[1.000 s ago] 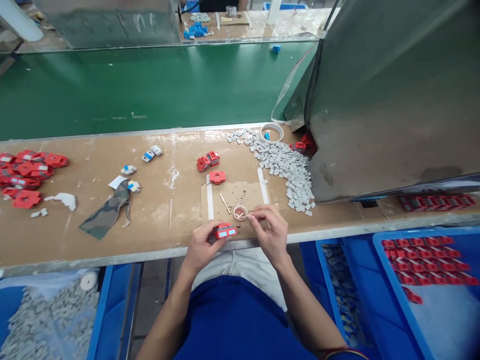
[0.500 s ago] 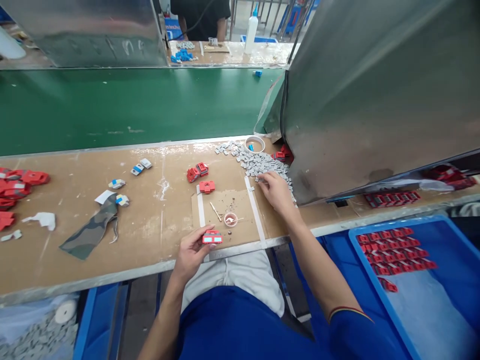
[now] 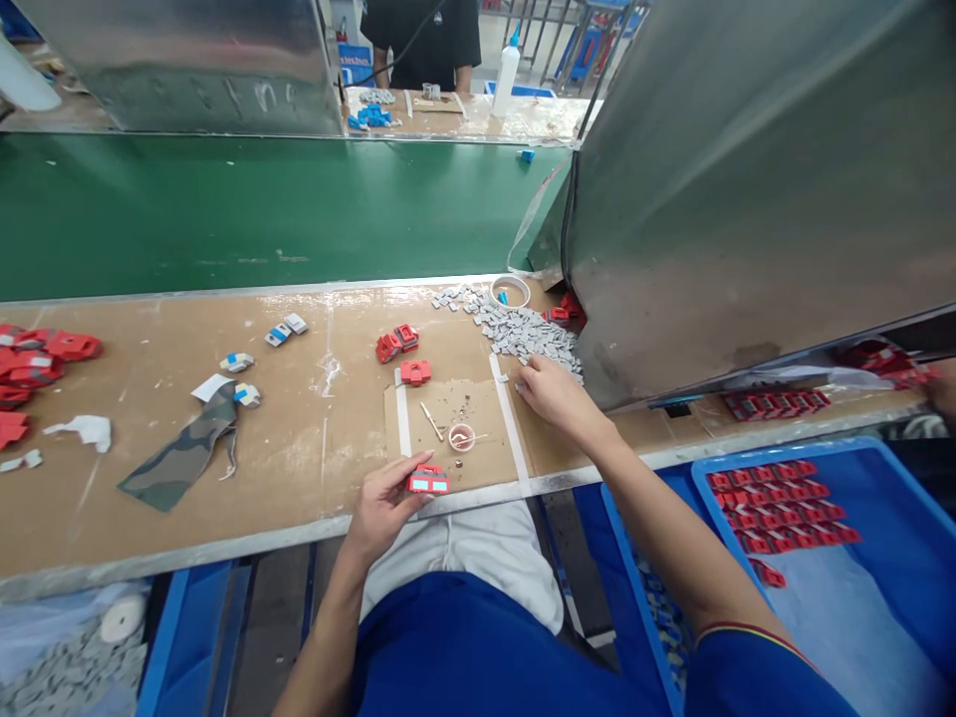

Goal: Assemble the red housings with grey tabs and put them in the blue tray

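Note:
My left hand [image 3: 382, 510] is closed on a red toy-vehicle part [image 3: 428, 480] with two pale window-like panels, held at the table's front edge. My right hand [image 3: 554, 393] is at the near edge of a pile of small grey plastic pieces [image 3: 523, 331]. Its fingers are drawn together, and what they hold, if anything, is hidden. Between the hands, a small round cup [image 3: 461, 438] with a thin stick across it stands on a cardboard sheet [image 3: 489, 463]. A short pale stick [image 3: 431, 421] lies beside it. Further back are a red part [image 3: 415, 372] and more red parts [image 3: 396, 344].
A tape roll [image 3: 510, 292] lies on the grey pile. A metal panel [image 3: 747, 199] rises at right, above a blue tray [image 3: 885, 498] with rows of red parts. Camouflage cloth [image 3: 183, 453] and red parts [image 3: 34, 370] lie left. Behind runs a green surface [image 3: 261, 214]; a person stands beyond.
My right hand has drawn slightly back from the grey pile towards me. The red part stays in my left hand, tilted a little differently. Part of another person's hand appears at the far right edge.

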Available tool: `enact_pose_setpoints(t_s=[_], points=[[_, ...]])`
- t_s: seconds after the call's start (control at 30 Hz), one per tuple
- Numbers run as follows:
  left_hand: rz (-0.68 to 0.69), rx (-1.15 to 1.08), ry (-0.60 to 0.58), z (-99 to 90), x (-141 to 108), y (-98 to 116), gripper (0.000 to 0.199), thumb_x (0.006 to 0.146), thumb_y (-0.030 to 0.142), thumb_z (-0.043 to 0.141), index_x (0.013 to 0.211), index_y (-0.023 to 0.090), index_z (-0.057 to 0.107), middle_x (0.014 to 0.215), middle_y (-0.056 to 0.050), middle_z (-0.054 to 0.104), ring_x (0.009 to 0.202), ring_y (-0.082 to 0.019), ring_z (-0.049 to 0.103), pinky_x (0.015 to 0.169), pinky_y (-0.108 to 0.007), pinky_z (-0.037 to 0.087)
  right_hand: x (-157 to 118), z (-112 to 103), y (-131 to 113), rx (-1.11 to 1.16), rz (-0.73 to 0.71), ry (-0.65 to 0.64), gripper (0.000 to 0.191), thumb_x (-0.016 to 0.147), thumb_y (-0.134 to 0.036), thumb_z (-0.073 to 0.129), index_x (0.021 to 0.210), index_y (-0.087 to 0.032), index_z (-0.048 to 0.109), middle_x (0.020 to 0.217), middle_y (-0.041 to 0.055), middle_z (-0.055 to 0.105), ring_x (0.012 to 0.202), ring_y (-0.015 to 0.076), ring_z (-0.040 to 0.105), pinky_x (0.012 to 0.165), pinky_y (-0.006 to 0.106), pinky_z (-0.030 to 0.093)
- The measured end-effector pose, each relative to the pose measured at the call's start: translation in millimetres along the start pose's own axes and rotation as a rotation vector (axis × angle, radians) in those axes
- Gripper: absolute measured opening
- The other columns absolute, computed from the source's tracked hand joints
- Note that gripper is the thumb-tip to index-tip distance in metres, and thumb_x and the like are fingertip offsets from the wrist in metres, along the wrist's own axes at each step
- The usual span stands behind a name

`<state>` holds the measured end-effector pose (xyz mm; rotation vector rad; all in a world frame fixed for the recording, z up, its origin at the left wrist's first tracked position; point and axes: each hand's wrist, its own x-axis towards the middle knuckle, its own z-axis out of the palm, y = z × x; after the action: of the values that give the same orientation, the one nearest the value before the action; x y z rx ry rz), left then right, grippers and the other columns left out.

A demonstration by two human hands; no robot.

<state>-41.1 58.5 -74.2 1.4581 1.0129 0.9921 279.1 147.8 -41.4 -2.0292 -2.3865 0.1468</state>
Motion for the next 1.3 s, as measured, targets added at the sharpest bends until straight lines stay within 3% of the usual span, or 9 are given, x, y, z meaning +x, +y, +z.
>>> enact_pose_setpoints(t_s=[0.1,0.3,0.5,0.57,0.67,0.8,0.93,1.3], points=[[0.044,0.019,-0.055,-1.9,0.1,1.6,0.047,0.088,0.042,0.079,0.129,0.018,0.076,0.096,-0.011,0.082,0.082,-0.021,0.076,0.076,-0.029,0.061,-13.7,-3.6,0.7,0.011,0.014,-0.030,0.009,0.094,-0.009,0.062,0.094,-0.013,0.070,0.101,0.0150,0.069,0.087,0.0255,0.064,0.075,0.033,0.041],[0.011,0.001,-0.096,-1.8,-1.5,-1.0,0.046,0.087,0.041,0.081,0.127,0.019,0.077,0.105,-0.012,0.082,0.089,-0.022,0.076,0.084,-0.030,0.060,-32.0,0.6,-5.7,0.097,0.001,-0.071,0.012,0.094,-0.008,0.061,0.089,-0.017,0.067,0.093,0.0090,0.070,0.085,0.0231,0.065,0.072,0.030,0.040],[-0.002,-0.058,-0.159,-0.9,-2.5,-2.5,0.045,0.087,0.039,0.082,0.127,0.020,0.077,0.100,-0.011,0.083,0.090,-0.022,0.077,0.082,-0.029,0.058,-41.0,-0.4,-6.0,0.180,0.046,-0.010,0.015,0.095,-0.014,0.062,0.081,-0.018,0.065,0.090,0.0102,0.069,0.084,0.0239,0.064,0.071,0.031,0.042],[-0.053,-0.113,-0.163,-0.4,-3.9,-3.7,0.048,0.086,0.039,0.083,0.129,0.019,0.075,0.099,-0.011,0.083,0.089,-0.022,0.077,0.082,-0.030,0.059,-55.7,-6.1,-12.0,0.337,0.064,0.078,0.016,0.095,-0.018,0.064,0.079,-0.019,0.064,0.086,0.0081,0.069,0.079,0.0224,0.064,0.071,0.030,0.043],[-0.135,-0.176,-0.168,0.5,-6.0,-5.3,0.049,0.083,0.039,0.085,0.125,0.016,0.074,0.099,-0.012,0.083,0.088,-0.023,0.078,0.081,-0.030,0.059,-86.8,-13.6,-39.1,0.754,0.053,0.182,0.016,0.097,-0.029,0.066,0.084,-0.020,0.068,0.082,0.0048,0.070,0.073,0.0198,0.063,0.068,0.029,0.046],[-0.134,-0.128,-0.196,0.1,-5.9,-5.9,0.042,0.082,0.040,0.085,0.116,0.016,0.077,0.100,-0.012,0.082,0.087,-0.023,0.077,0.078,-0.029,0.059,-113.2,-13.7,-90.7,1.112,-0.004,0.088,0.018,0.098,-0.031,0.067,0.084,-0.020,0.070,0.080,0.0045,0.072,0.071,0.0180,0.064,0.066,0.027,0.049],[-0.087,-0.025,-0.196,-1.9,-4.5,-5.9,0.039,0.081,0.040,0.086,0.112,0.017,0.079,0.103,-0.012,0.082,0.089,-0.022,0.077,0.078,-0.028,0.057,-105.9,-10.3,-115.6,1.214,-0.035,0.002,0.015,0.098,-0.026,0.065,0.085,-0.020,0.069,0.082,0.0031,0.072,0.073,0.0162,0.065,0.068,0.025,0.049],[0.050,0.120,-0.258,0.2,0.9,5.6,0.029,0.090,0.040,0.078,0.111,0.019,0.077,0.103,-0.009,0.082,0.091,-0.022,0.076,0.088,-0.032,0.057,-93.2,-8.9,-112.7,1.177,-0.069,-0.149,0.015,0.099,-0.022,0.062,0.084,-0.020,0.065,0.080,0.0009,0.068,0.073,0.0154,0.060,0.067,0.025,0.043]])
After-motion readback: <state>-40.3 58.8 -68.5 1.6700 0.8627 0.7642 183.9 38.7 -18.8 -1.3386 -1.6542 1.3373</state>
